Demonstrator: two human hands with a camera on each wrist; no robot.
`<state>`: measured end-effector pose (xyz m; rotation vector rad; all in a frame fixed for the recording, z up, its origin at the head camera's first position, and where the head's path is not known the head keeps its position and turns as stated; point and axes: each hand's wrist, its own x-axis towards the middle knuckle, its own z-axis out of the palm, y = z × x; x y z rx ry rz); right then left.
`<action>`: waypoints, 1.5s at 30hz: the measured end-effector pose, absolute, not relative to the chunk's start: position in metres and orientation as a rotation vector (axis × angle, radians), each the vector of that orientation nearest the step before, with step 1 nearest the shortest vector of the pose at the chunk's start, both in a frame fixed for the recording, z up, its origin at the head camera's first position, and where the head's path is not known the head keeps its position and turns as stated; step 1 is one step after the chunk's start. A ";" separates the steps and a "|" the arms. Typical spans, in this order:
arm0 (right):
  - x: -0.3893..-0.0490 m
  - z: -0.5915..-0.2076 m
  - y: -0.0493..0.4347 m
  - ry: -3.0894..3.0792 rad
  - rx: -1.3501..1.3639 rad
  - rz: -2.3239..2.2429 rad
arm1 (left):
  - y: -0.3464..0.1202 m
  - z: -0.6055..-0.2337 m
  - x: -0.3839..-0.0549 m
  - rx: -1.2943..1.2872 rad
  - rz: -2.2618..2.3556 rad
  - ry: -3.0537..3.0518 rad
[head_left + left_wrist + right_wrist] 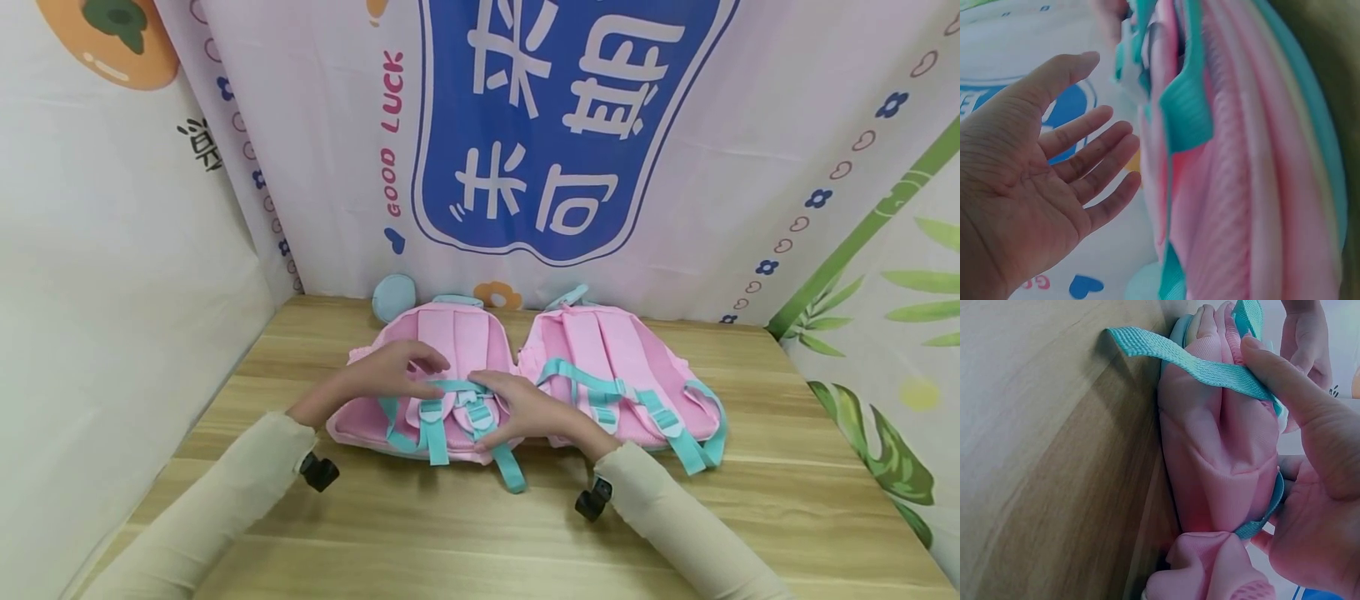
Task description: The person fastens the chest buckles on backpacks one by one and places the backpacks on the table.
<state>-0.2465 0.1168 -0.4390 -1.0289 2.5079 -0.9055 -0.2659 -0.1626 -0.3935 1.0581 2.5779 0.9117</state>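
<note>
Two pink backpacks with teal straps lie side by side, strap side up, on a wooden table. Over the left backpack [471, 329] my left hand [390, 369] hovers, thumb and fingers spread apart; the left wrist view shows its palm bare beside the bag. Close above the same bag's lower straps is my right hand [525, 406], fingers and thumb apart around a white buckle [467, 397]. In the right wrist view its thumb lies by a loose teal strap end [1191, 367]; whether it touches is unclear. Its fingertips are partly hidden behind the bag.
The right backpack [626, 342] lies close beside the left one, its teal straps trailing over the front. A round light-blue piece [393, 298] sits behind the left bag. Printed cloth [337, 167] hangs along the back and sides of the wooden table [465, 542].
</note>
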 end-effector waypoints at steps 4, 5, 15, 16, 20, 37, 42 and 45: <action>-0.248 -0.441 0.117 2.515 -1.040 -0.900 | -0.153 -0.398 -0.264 1.083 0.897 2.587; -0.248 -0.441 0.117 2.515 -1.047 -0.899 | -0.151 -0.399 -0.264 1.085 0.897 2.589; -0.249 -0.443 0.117 2.515 -1.093 -0.907 | -0.141 -0.406 -0.264 1.036 0.860 2.628; -0.249 -0.443 0.117 2.516 -1.091 -0.906 | -0.141 -0.407 -0.264 1.031 0.857 2.629; -0.249 -0.443 0.117 2.521 -1.084 -0.896 | -0.138 -0.409 -0.264 1.022 0.825 2.646; -0.250 -0.444 0.118 2.546 -1.096 -0.869 | -0.130 -0.414 -0.266 0.974 0.766 2.708; -0.249 -0.443 0.118 2.549 -1.112 -0.872 | -0.129 -0.414 -0.266 0.976 0.770 2.716; -0.248 -0.443 0.118 2.550 -1.115 -0.873 | -0.129 -0.414 -0.266 0.981 0.765 2.729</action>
